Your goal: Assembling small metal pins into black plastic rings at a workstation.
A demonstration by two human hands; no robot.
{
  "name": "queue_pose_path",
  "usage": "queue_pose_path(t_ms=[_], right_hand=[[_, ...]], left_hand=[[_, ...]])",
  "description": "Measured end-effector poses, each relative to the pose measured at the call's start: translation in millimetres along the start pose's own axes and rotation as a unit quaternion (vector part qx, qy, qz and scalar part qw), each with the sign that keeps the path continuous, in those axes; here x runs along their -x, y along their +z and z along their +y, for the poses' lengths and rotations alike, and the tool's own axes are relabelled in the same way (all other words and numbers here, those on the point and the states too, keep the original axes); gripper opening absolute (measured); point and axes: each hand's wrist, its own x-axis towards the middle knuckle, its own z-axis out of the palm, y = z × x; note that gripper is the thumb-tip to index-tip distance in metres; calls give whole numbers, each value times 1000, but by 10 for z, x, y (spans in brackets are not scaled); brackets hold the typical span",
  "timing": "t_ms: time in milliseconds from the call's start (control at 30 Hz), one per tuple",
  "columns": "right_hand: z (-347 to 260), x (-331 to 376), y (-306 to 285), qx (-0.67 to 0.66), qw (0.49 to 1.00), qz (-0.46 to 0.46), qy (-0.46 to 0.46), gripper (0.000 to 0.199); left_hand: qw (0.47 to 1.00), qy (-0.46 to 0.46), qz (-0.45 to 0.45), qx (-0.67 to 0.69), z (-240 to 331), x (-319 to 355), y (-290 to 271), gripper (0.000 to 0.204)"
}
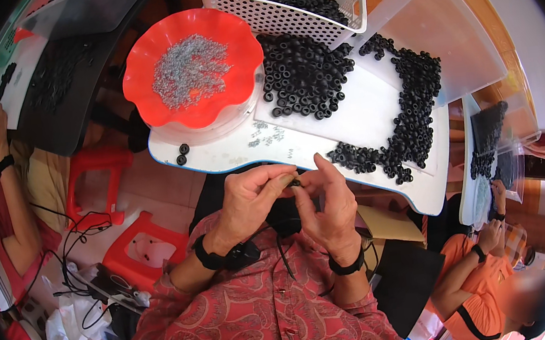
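My left hand (252, 196) comes in over my lap, thumb and forefinger pinched on a small black part (295, 183). My right hand (328, 212) meets it from the other side, its thumb against the part and its forefinger raised; the part is mostly hidden by fingertips. Just beyond is the white table (216, 151), where two black rings (182, 155) lie apart at the left. Small clear or metallic pieces (265, 132) are scattered near the middle. A wavy-rimmed red bowl (140, 71) holds many tiny silvery pieces (190, 70).
Black rings are heaped (305, 72) beside the bowl and along the right (416, 106). Behind stands a white perforated basket (347, 0) of more rings, near a translucent bin (452, 35). Red stools (140, 249) and cables (68, 260) lie left. Co-workers sit left (19, 219) and right (470, 282).
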Motion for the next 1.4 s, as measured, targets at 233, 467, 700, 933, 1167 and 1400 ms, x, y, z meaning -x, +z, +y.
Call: queue_pose_path(t_ms=[233, 467, 700, 933, 1167, 1400], right_hand=[[-85, -12, 3, 17, 1000, -11, -11, 60], [-82, 31, 47, 12, 1000, 2, -18, 63], [-66, 35, 49, 34, 999, -11, -27, 68], [-60, 71, 95, -6, 1000, 12, 14, 67], [-56, 77, 153, 5, 997, 83, 2, 47], [-48, 112, 104, -64, 992, 72, 78, 24]], left_hand=[[998, 13, 2, -62, 117, 33, 31, 24], [999, -22, 20, 38, 92, 40, 56, 27], [998, -65, -4, 23, 84, 8, -1, 28], [999, -38, -2, 27, 53, 13, -6, 25], [982, -55, -9, 178, 69, 9, 45, 21], [985, -65, -9, 158, 18, 36, 54, 22]])
